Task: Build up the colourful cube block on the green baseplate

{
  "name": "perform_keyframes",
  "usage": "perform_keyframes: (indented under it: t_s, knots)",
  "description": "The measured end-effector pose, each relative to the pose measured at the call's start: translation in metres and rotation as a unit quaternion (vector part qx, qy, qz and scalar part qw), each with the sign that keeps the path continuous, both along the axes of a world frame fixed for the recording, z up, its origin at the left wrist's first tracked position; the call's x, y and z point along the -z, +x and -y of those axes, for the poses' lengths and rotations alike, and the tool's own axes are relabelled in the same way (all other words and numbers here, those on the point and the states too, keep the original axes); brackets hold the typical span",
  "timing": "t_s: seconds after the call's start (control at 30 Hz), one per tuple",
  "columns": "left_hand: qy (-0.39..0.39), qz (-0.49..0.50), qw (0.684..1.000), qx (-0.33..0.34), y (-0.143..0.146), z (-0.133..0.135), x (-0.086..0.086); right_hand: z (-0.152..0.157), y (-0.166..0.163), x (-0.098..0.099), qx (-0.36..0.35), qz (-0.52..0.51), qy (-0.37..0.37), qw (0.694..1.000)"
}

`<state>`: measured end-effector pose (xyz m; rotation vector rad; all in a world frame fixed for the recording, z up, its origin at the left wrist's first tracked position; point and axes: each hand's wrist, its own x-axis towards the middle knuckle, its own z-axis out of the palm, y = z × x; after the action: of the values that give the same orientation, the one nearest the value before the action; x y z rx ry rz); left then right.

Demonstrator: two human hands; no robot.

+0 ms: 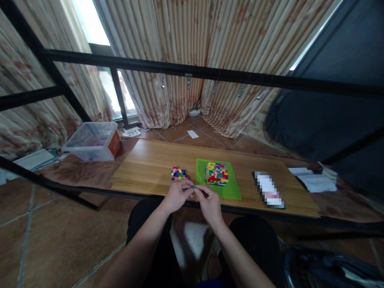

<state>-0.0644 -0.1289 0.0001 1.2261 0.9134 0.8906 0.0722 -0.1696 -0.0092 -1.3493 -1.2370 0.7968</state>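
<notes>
My left hand [179,195] and my right hand [210,202] meet at the near edge of the wooden tabletop [144,168]. Their fingertips pinch together a tiny green brick [193,187]. Just beyond them lies a small pile of loose coloured bricks [179,173]. To the right, a green baseplate [231,190] carries a multicoloured brick cube [217,173]. Both hands are closed in a pinch, a little left of the baseplate's near corner.
A clear plastic bin [93,141] with an orange label stands at the back left. A blurred card [268,189] lies right of the baseplate, with white papers [315,180] further right. Black metal bars [192,73] cross above the table. Curtains hang behind.
</notes>
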Motion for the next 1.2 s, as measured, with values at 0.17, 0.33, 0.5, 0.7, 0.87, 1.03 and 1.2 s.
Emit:
perform_keyframes:
  t_s: [0.17,0.33,0.5,0.7,0.87,1.03,1.2]
  knots:
    - [0.013,-0.006,1.0,0.024,0.004,0.002,0.001,0.005,0.005,0.003,0.011,0.004,0.001,1.0]
    - [0.037,-0.031,0.998,0.049,0.005,0.002,0.002,0.008,0.017,0.009,0.041,0.004,-0.008,0.999]
    - [0.046,-0.067,0.997,0.006,0.0,-0.003,0.008,0.012,0.052,0.013,0.105,0.002,-0.014,0.994]
    - [0.03,-0.085,0.996,-0.023,-0.006,-0.007,0.015,0.005,0.1,0.006,0.207,-0.013,-0.008,0.978]
    - [0.02,-0.085,0.996,-0.03,-0.007,-0.009,0.016,-0.014,0.111,0.001,0.237,-0.009,-0.016,0.971]
    - [0.012,-0.075,0.997,-0.034,-0.006,-0.008,0.013,-0.026,0.108,0.002,0.254,0.044,-0.025,0.966]
    - [0.007,-0.082,0.996,-0.032,-0.006,-0.008,0.009,-0.024,0.109,0.003,0.244,0.085,-0.025,0.966]
